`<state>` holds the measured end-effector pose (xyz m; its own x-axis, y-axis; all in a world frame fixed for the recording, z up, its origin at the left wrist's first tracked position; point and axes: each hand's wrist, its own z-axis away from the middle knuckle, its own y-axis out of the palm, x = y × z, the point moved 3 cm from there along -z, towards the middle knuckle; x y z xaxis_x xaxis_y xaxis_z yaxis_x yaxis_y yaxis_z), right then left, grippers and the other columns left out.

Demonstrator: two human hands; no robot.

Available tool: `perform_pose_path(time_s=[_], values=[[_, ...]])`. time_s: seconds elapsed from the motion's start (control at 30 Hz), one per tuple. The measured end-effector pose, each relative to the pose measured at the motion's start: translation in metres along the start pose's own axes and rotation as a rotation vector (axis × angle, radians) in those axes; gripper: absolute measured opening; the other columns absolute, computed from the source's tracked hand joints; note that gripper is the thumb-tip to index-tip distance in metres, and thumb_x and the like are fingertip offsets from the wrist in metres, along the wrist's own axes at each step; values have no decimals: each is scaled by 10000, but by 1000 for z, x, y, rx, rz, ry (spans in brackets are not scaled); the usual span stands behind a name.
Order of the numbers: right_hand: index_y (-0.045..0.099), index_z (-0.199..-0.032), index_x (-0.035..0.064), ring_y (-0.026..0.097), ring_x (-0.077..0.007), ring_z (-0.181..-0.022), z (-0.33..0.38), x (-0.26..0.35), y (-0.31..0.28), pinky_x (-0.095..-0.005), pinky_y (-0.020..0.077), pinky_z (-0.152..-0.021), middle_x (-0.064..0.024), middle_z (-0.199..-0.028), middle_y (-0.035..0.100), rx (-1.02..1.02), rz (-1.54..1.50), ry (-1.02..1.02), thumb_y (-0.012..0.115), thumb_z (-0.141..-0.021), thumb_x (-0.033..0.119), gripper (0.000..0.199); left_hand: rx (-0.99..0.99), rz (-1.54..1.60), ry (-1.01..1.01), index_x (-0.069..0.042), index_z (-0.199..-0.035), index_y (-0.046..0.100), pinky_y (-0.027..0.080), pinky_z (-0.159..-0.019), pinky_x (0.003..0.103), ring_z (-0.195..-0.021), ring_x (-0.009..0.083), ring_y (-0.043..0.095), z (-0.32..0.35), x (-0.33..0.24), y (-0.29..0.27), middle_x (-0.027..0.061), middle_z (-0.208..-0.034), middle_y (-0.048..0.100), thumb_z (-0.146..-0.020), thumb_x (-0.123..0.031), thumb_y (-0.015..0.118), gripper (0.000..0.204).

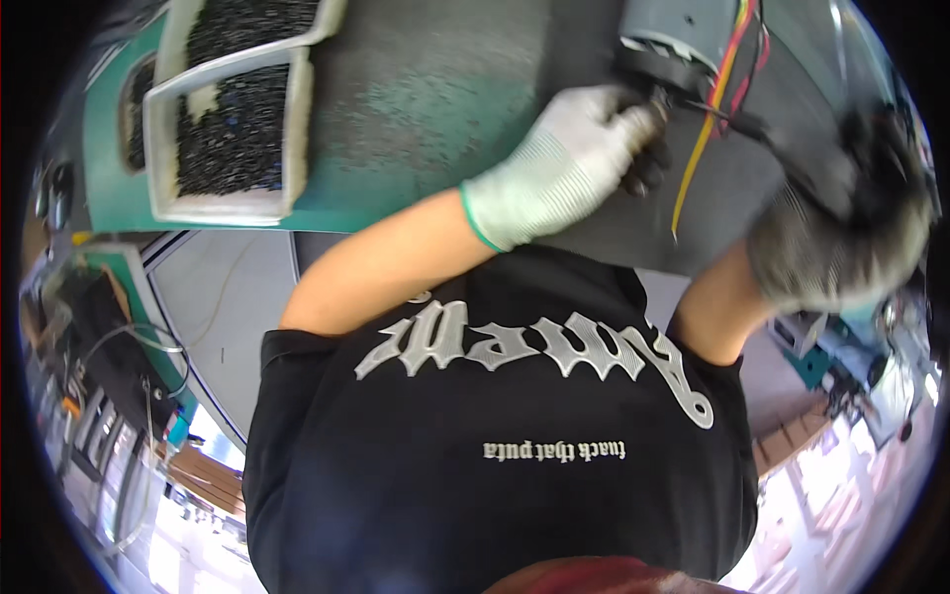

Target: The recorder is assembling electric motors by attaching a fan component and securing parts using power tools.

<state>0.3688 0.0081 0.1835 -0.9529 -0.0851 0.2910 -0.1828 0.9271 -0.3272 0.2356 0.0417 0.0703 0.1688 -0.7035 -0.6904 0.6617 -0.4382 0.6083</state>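
Observation:
A grey cylindrical motor (678,30) with a black end lies at the top of the view. Yellow, red and black wires (719,114) trail from beside it toward me. My left hand (569,158), in a whitish glove with a green cuff, is closed at the motor's black end. Its dark fingertips are pinched together, and what they hold is hidden. My right hand (841,233), in a grey-and-black glove smeared by motion, grips a black screwdriver (807,163). The thin shaft points left, its tip close to my left fingertips and the motor's end.
Two white bins stand at the left of the green-topped bench (381,188); the nearer bin (297,148) holds many small black parts. A dark mat (633,233) lies under the motor. A grey panel (223,297) and a cabled black item (104,327) are at the lower left.

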Motion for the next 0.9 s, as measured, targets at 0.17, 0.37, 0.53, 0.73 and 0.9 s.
perform_pose_path(time_s=[0.17,0.37,0.53,0.73,0.9], values=[[618,-1081,-110,637,-349,-1005,-16,-91,-64,-506,512,-931,-245,-1093,643,77,-1343,852,535,-903,165,337,-280,-1015,455,16,-897,563,529,-700,437,-763,363,662,5,-15,7,211,-765,643,-858,-237,613,262],[568,-1160,-94,582,-367,-1097,25,-121,-75,-509,437,-1002,-222,-1182,599,3,-1197,1046,468,-964,95,291,-273,-1304,639,-22,-893,530,514,-667,408,-767,321,638,48,-36,-5,185,-819,619,-860,-270,581,256],[508,-1202,-44,542,-393,-1145,28,-111,-86,-575,396,-1032,-216,-1206,554,292,-1608,959,493,-942,54,278,-1241,-1811,416,-21,-900,651,533,-745,436,-791,360,657,146,-153,-137,185,-880,672,-818,-192,645,190],[500,-1193,-24,532,-382,-1167,38,-131,-91,-558,386,-1050,-175,-1110,561,145,-1373,991,508,-923,26,274,-1190,-1851,281,-9,-925,671,525,-791,438,-854,361,664,139,-156,-203,202,-891,683,-805,-219,661,242],[533,-1185,8,517,-278,-1095,31,-104,-78,-437,413,-972,-121,-1069,558,201,-1404,921,586,-882,52,311,-1139,-1593,402,9,-939,679,509,-794,455,-869,391,645,139,-161,-220,229,-904,672,-782,-225,679,281]])
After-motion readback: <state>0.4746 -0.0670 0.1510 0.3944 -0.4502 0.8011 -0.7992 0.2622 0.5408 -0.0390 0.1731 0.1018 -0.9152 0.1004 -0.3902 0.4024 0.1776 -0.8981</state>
